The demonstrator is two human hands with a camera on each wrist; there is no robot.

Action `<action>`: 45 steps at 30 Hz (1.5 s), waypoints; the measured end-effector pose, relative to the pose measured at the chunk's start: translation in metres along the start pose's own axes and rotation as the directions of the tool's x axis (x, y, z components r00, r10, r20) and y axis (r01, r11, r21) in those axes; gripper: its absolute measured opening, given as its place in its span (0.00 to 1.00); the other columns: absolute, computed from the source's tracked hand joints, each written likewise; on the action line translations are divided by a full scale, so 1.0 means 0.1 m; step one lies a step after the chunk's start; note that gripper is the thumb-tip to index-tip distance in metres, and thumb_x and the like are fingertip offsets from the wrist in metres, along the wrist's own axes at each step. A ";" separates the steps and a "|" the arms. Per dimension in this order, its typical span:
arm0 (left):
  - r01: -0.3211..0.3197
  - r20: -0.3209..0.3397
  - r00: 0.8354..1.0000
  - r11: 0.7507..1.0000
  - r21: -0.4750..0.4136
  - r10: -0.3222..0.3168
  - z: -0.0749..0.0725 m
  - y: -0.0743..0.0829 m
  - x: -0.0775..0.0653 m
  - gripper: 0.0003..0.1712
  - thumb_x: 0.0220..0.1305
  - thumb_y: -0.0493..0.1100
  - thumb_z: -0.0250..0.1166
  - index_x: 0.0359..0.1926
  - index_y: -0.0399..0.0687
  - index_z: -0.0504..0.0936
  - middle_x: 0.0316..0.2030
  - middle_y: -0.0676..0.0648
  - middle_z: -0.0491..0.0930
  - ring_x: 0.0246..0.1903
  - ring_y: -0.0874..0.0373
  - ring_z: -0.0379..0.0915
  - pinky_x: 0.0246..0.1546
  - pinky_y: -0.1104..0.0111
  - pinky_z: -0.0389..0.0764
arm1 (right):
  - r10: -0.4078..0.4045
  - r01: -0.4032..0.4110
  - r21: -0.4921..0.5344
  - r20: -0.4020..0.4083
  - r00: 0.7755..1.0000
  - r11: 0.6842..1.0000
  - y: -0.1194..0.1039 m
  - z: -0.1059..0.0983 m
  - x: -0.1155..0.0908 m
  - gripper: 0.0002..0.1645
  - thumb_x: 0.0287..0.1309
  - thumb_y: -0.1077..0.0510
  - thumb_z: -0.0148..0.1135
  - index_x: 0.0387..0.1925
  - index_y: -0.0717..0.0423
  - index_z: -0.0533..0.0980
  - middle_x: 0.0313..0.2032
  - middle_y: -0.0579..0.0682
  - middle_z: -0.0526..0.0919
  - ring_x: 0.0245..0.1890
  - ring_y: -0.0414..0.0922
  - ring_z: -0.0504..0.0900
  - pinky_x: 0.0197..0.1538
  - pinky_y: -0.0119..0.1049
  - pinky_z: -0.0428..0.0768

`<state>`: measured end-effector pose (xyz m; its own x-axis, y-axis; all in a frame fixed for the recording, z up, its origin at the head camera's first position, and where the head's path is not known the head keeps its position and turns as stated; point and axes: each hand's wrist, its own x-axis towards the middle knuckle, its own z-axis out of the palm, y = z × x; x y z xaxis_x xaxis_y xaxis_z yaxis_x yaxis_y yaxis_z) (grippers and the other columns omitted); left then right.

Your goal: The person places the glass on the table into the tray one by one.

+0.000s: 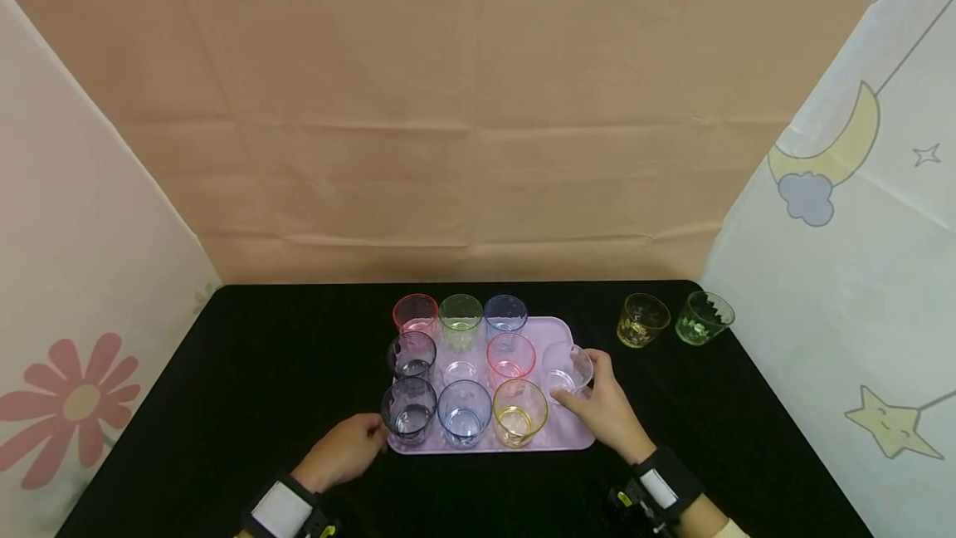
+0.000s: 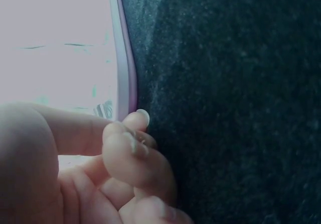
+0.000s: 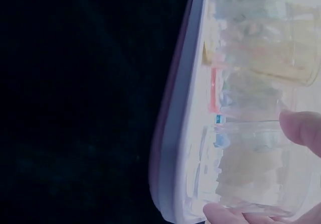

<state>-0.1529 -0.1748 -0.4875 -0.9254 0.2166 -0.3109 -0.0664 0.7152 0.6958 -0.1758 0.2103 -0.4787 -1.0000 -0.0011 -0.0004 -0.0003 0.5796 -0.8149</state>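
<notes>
A lilac tray (image 1: 569, 433) carries several tinted glasses in rows. My left hand (image 1: 347, 448) pinches the tray's front left corner; in the left wrist view, the thumb and fingers (image 2: 138, 156) meet at its rim (image 2: 125, 68). At the tray's right side, my right hand (image 1: 611, 409) grips a clear glass (image 1: 565, 365) between thumb and fingers. The right wrist view has this glass (image 3: 251, 169) low over or on the tray; which of these, I cannot tell. Beside it stand a pink-rimmed glass (image 1: 511, 355) and a yellow-rimmed glass (image 1: 519, 413).
Off the tray, a yellow glass (image 1: 642, 320) and a green glass (image 1: 703, 318) stand at the back right of the black table (image 1: 284, 372). A brown paper sheet (image 1: 463, 106) hangs behind, with patterned white sheets (image 1: 836, 289) at both sides.
</notes>
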 end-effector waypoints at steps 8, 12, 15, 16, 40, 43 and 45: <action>-0.013 0.010 1.000 1.000 -0.007 0.013 0.00 -0.03 0.00 0.11 0.73 0.40 0.54 0.31 0.47 0.78 0.24 0.50 0.71 0.21 0.56 0.66 0.22 0.65 0.67 | -0.011 0.009 -0.070 -0.018 1.000 0.998 -0.02 0.04 0.23 0.45 0.59 0.55 0.73 0.65 0.64 0.54 0.64 0.68 0.71 0.54 0.60 0.77 0.56 0.54 0.78; -0.009 0.012 1.000 1.000 -0.007 0.009 0.00 -0.02 0.00 0.11 0.73 0.40 0.55 0.31 0.47 0.78 0.24 0.50 0.71 0.21 0.56 0.66 0.21 0.65 0.67 | -0.004 0.001 -0.092 -0.031 1.000 0.996 -0.06 0.07 0.36 0.46 0.59 0.55 0.73 0.66 0.65 0.53 0.62 0.70 0.72 0.44 0.56 0.76 0.48 0.50 0.77; -0.001 0.015 1.000 1.000 -0.008 0.001 0.00 -0.02 0.00 0.11 0.73 0.40 0.54 0.31 0.47 0.78 0.24 0.49 0.71 0.21 0.56 0.66 0.22 0.64 0.67 | -0.018 0.012 -0.098 -0.055 0.998 0.995 -0.04 0.09 0.46 0.47 0.58 0.57 0.73 0.66 0.66 0.53 0.61 0.72 0.72 0.49 0.60 0.78 0.52 0.55 0.77; 0.002 0.016 1.000 1.000 -0.008 -0.002 0.00 -0.02 0.00 0.11 0.73 0.40 0.54 0.31 0.47 0.78 0.24 0.49 0.71 0.21 0.56 0.66 0.22 0.64 0.67 | -0.021 0.015 -0.101 -0.061 0.998 0.995 -0.03 0.10 0.50 0.47 0.58 0.57 0.73 0.65 0.67 0.53 0.61 0.72 0.72 0.51 0.61 0.78 0.54 0.57 0.77; 0.005 0.001 1.000 1.000 0.000 -0.005 0.01 -0.01 -0.01 0.12 0.73 0.42 0.55 0.30 0.48 0.77 0.23 0.50 0.71 0.20 0.57 0.66 0.20 0.65 0.66 | -0.060 0.054 -0.055 -0.106 0.993 0.997 0.04 0.20 0.87 0.45 0.54 0.65 0.72 0.63 0.68 0.51 0.64 0.77 0.69 0.66 0.68 0.70 0.69 0.59 0.66; -0.002 -0.004 1.000 1.000 -0.001 0.002 0.02 -0.02 -0.01 0.12 0.73 0.42 0.55 0.30 0.48 0.77 0.23 0.50 0.71 0.20 0.57 0.66 0.20 0.65 0.66 | -0.065 0.059 -0.053 -0.113 0.991 0.997 0.04 0.21 0.88 0.45 0.54 0.65 0.72 0.62 0.67 0.52 0.63 0.77 0.70 0.64 0.69 0.71 0.67 0.60 0.67; -0.007 -0.006 1.000 1.000 -0.002 0.007 0.02 -0.02 -0.01 0.12 0.73 0.42 0.55 0.30 0.48 0.77 0.23 0.50 0.71 0.19 0.57 0.66 0.20 0.65 0.66 | -0.069 0.063 -0.059 -0.120 0.990 0.996 0.05 0.21 0.89 0.45 0.54 0.64 0.72 0.62 0.67 0.51 0.62 0.77 0.71 0.63 0.70 0.72 0.66 0.60 0.68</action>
<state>-0.1511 -0.1754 -0.4903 -0.9281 0.2173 -0.3023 -0.0609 0.7125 0.6990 -0.2645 0.1957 -0.4949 -0.9904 0.0565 0.1258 -0.0631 0.6251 -0.7780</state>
